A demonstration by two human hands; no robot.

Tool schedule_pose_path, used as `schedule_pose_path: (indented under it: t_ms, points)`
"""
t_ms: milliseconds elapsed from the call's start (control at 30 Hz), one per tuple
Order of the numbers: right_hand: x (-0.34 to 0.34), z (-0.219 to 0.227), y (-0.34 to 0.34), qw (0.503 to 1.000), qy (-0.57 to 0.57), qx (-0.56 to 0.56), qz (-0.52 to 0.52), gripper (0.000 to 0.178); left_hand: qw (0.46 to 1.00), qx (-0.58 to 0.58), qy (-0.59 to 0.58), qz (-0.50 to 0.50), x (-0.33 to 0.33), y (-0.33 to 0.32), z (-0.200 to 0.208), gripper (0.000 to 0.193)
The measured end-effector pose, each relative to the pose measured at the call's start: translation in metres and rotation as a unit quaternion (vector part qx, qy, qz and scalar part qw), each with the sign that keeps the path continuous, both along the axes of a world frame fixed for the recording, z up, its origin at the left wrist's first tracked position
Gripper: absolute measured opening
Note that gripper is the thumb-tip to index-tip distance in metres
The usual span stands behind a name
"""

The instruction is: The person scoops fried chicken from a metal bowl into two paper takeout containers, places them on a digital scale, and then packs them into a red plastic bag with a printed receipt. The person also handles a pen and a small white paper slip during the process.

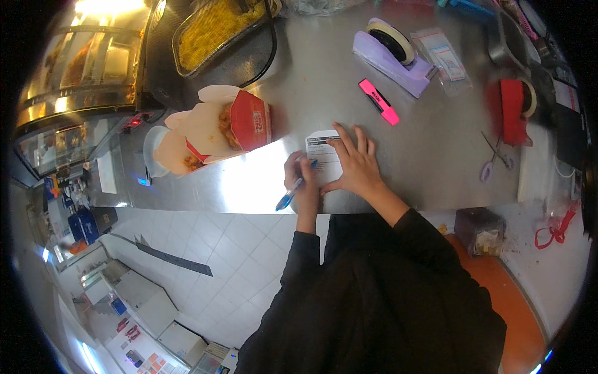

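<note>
My left hand [299, 173] grips a blue pen [288, 197], its fingers closed round it over the left edge of a small white printed slip [324, 164]. With fingers spread, my right hand [357, 163] lies across the slip's right side and presses it on the steel counter [398, 168]. Left of my hands stand red and white food boxes [251, 120] with their flaps up and brown fried pieces inside. A pink highlighter [379, 102] rests on the counter beyond my right hand.
A lilac tape dispenser [392, 59] stands at the back, beside a clear plastic bag [443, 59]. Farther right are scissors [495, 159] and a red tape dispenser [514, 115]. A wire basket [218, 37] of yellow food sits back left, by a lit glass cabinet [84, 68].
</note>
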State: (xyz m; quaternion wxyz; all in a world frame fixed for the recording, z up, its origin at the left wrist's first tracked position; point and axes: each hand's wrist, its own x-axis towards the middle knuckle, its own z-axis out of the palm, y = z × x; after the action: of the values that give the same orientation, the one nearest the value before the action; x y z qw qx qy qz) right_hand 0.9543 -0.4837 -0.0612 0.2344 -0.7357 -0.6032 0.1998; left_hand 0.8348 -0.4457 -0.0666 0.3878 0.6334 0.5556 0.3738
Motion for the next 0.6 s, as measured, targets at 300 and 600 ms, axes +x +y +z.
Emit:
schedule_pose_path:
  t_ms: [300, 600]
  points:
    - [-0.001, -0.002, 0.000, 1.000, -0.006, 0.009, 0.000, 0.087, 0.997, -0.035, -0.017, -0.070, 0.006, 0.005, 0.001, 0.027]
    - [0.023, 0.016, -0.010, 0.984, -0.038, -0.100, 0.145, 0.116, 0.994, 0.009, -0.020, -0.107, -0.021, 0.012, 0.032, 0.047]
